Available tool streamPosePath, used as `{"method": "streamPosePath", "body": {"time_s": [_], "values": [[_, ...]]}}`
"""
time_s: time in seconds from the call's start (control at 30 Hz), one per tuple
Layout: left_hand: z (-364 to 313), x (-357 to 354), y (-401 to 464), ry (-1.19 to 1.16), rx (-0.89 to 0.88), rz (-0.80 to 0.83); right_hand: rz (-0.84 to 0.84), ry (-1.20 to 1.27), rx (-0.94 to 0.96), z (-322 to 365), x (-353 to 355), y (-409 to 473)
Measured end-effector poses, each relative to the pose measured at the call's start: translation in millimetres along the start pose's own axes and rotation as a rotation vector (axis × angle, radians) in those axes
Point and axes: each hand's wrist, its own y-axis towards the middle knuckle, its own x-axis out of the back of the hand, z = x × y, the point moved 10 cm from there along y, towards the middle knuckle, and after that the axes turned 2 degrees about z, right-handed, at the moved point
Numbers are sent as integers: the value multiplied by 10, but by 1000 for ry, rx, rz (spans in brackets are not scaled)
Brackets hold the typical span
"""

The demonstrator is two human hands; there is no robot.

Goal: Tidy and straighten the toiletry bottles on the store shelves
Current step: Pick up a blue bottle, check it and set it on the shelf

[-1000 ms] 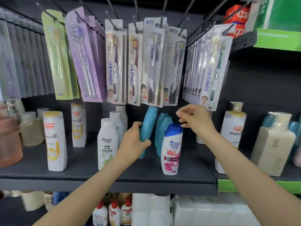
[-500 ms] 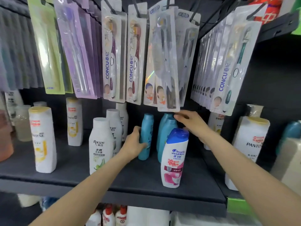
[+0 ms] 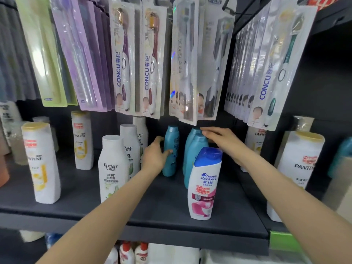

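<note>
At the centre of the frame the left hand (image 3: 155, 156) wraps its fingers and thumb around a slim teal bottle (image 3: 170, 150), grasping it at mid-height; the bottle stands upright on the dark shelf (image 3: 163, 210), set back from the front edge. Just right of it, two more teal bottles (image 3: 195, 149) stand one behind the other, and the right hand (image 3: 223, 140) reaches over them with fingers extended and released, its fingertips resting at the cap of the rear one. In front of that pair, lower centre-right, a white Head & Shoulders bottle (image 3: 204, 184) with a blue cap and pink label stands upright near the shelf's front edge, apart from both hands. Left of centre a row of white Raclen bottles (image 3: 114, 166) runs from front to back, the front one just beside the left forearm. Further left a white Pantene bottle (image 3: 41, 162) with a yellow cap stands near the shelf front, and a second Pantene bottle (image 3: 82, 140) stands behind it, well apart. At the right of the frame another Pantene bottle (image 3: 297, 168) stands on the neighbouring shelf section, partly hidden by the right forearm. Across the upper half, packaged toothbrushes (image 3: 150, 60) hang from hooks, their lower edges dropping just above the teal bottles' caps.
</note>
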Motion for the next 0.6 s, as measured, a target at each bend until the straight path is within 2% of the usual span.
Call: {"method": "streamPosePath", "body": {"time_s": [0.17,0.33,0.6], "values": [[46,-44,121,-17,21,11,6,23,-11,-15,-16,-2],[60,-198,194,-157,71,27,38,21,-22,-30,-14,10],[87,-296,347,-185,44,91,26,-12,-32,-7,-32,5]]}}
